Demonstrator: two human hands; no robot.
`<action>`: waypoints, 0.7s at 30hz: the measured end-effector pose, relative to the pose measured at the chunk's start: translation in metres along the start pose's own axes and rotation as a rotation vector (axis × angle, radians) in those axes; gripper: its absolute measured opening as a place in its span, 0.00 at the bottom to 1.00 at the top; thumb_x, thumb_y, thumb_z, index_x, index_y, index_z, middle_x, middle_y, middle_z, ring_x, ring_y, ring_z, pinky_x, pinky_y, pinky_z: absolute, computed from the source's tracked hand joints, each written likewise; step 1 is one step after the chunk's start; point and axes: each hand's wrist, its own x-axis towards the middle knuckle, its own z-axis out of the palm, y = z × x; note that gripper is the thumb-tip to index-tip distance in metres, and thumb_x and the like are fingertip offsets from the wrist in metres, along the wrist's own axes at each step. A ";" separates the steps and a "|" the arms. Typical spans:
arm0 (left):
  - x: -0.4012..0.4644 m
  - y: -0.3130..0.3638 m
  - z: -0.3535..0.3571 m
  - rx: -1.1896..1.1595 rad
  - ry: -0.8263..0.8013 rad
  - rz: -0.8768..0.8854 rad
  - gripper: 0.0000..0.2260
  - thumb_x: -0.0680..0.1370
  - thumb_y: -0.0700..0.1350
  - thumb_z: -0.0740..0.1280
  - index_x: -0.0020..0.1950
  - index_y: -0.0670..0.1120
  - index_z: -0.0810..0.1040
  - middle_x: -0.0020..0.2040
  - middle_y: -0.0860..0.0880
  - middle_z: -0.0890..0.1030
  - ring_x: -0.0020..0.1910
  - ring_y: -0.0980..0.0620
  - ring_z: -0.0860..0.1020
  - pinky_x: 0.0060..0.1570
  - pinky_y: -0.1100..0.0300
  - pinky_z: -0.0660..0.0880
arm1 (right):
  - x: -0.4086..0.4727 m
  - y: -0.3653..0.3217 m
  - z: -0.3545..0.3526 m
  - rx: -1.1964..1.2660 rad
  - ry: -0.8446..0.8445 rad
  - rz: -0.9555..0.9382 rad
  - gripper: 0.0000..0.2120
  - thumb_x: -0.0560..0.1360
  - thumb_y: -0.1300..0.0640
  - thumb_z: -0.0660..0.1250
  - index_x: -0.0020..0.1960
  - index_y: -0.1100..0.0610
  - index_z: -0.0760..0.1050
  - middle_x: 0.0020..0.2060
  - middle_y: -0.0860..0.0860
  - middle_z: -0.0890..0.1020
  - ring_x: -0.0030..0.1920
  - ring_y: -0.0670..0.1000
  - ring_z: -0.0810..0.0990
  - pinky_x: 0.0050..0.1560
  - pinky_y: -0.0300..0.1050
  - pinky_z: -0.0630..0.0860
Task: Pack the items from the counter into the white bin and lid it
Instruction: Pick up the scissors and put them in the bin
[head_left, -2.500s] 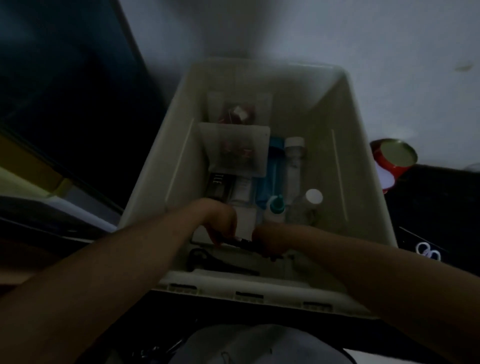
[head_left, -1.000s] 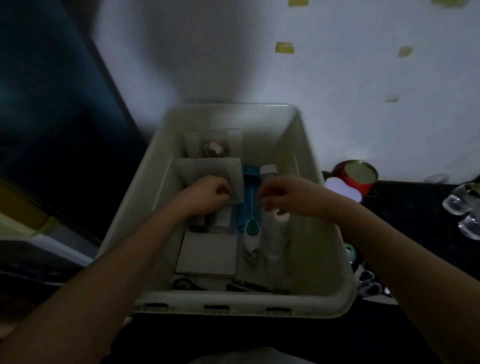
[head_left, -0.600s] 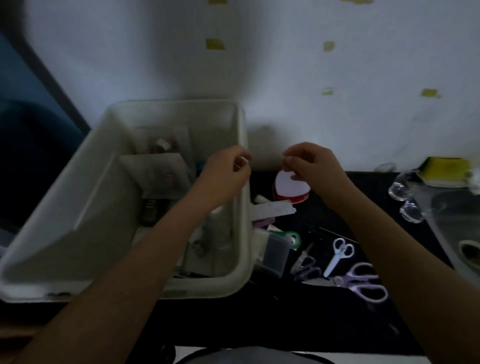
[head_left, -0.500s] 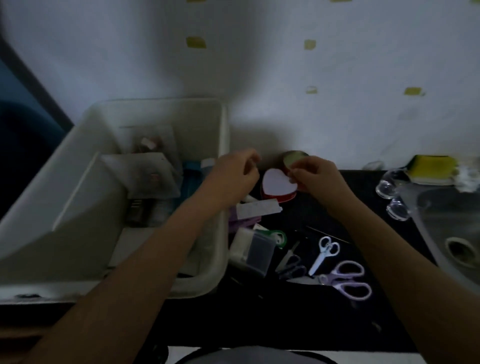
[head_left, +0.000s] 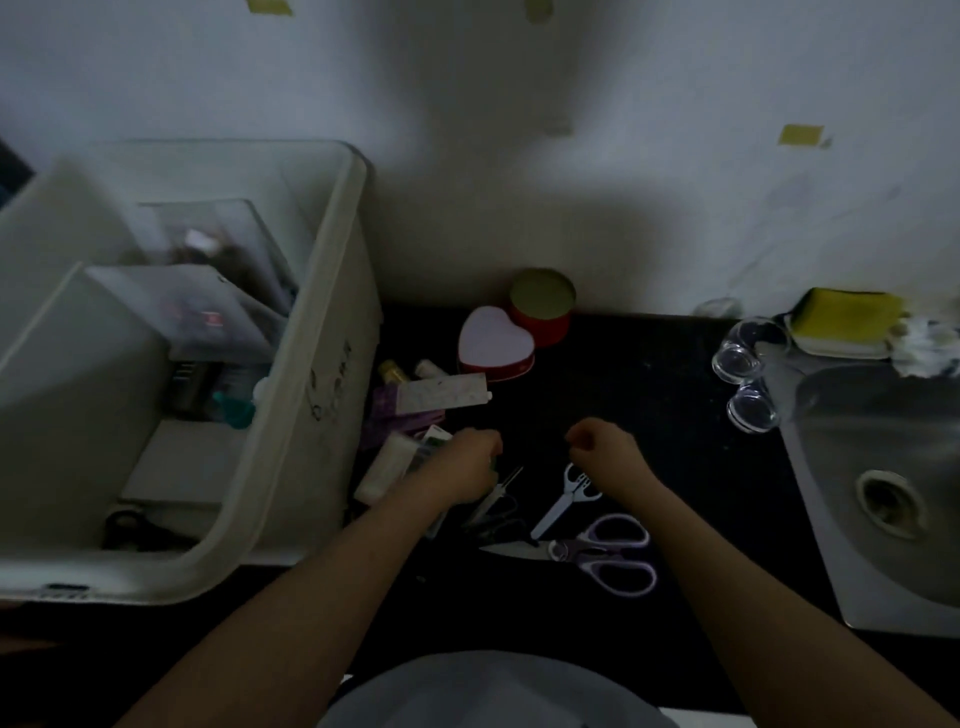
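- Left hand (head_left: 470, 465) hangs curled over clutter beside white bin (head_left: 332, 332); hold on anything: cannot tell.
- Right hand (head_left: 602, 449) curled, empty, above white scissors (head_left: 563, 501).
- Step: picking from counter (head_left: 649, 395). Next: firm pinch, carry left into bin.

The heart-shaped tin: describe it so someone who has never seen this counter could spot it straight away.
Start at the white bin on the left of the black counter, then look right along the wall. The heart-shaped tin sits there, right in front of a round red can. Unlike the can, it has a pale pinkish heart-shaped lid over low red sides.
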 end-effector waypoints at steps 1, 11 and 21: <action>0.004 0.001 0.010 0.009 -0.017 -0.008 0.14 0.78 0.38 0.62 0.63 0.38 0.71 0.61 0.38 0.73 0.58 0.42 0.74 0.55 0.55 0.72 | 0.003 0.005 0.001 -0.049 0.013 -0.012 0.12 0.76 0.65 0.61 0.59 0.62 0.73 0.51 0.61 0.78 0.48 0.58 0.80 0.32 0.39 0.74; 0.023 0.006 0.047 0.050 -0.083 -0.050 0.11 0.77 0.37 0.60 0.60 0.38 0.70 0.58 0.35 0.71 0.52 0.38 0.74 0.49 0.50 0.74 | 0.030 0.033 0.014 -0.420 0.033 -0.092 0.14 0.77 0.63 0.60 0.62 0.59 0.71 0.56 0.59 0.73 0.56 0.58 0.73 0.49 0.50 0.75; 0.005 -0.008 0.041 -0.177 0.354 -0.012 0.11 0.78 0.39 0.60 0.59 0.40 0.74 0.53 0.43 0.75 0.50 0.45 0.75 0.49 0.50 0.74 | 0.037 0.010 0.017 -0.315 0.058 -0.168 0.11 0.78 0.67 0.56 0.59 0.63 0.71 0.55 0.61 0.73 0.49 0.57 0.75 0.42 0.42 0.71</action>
